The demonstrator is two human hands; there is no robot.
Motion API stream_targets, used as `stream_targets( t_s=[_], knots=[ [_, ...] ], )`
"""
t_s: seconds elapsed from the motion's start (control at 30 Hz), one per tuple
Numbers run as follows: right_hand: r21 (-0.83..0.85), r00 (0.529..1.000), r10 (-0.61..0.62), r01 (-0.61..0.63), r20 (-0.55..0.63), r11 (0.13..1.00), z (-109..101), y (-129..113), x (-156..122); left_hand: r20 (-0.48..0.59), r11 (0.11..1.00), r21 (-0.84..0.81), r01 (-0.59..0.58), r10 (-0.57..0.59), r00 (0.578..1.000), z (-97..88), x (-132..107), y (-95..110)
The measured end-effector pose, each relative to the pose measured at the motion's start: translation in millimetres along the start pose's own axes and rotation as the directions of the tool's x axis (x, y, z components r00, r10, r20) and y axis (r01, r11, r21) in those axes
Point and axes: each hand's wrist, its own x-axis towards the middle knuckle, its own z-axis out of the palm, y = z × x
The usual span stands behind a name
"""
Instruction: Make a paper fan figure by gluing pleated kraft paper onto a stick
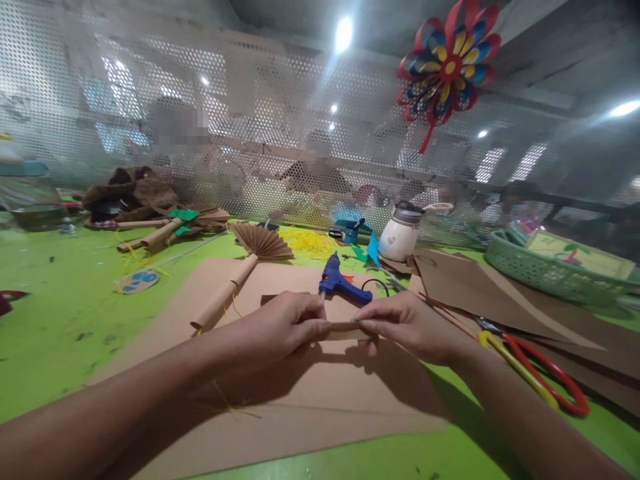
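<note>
A narrow folded strip of brown paper [344,329] spans the gap between my two hands, above a large brown paper sheet [240,433]. My left hand [295,323] pinches its left end between thumb and fingers. The right end is gripped by my right hand [400,323] in the same way. Just beyond my fingers lies a blue glue gun [340,283], with a pleated brown paper piece [273,299] to its left, partly behind my left hand. Farther left, a rolled paper tube [225,293] is topped by a pleated paper fan [261,241].
Scissors [533,367] with red and yellow handles lie at right by brown paper sheets [465,287]. Behind are a white jar [399,235], a green basket [550,267] and yellow paper shreds [315,241]. Paper tubes [165,233] lie back left on the green table [50,347].
</note>
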Motion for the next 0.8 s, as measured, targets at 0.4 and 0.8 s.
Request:
stream_targets(
  t_s=[0.4,0.8],
  knots=[
    [0.218,0.991,0.073,-0.095,0.109,0.971,3,1,-2,0.093,0.999,-0.043,-0.007,0.011,0.996,0.9,-1,-1],
    [0.38,0.999,-0.017,0.033,-0.045,0.925,9,6,-4,0.16,0.786,-0.603,0.133,-0.044,0.986,2.1,-1,2]
  ],
)
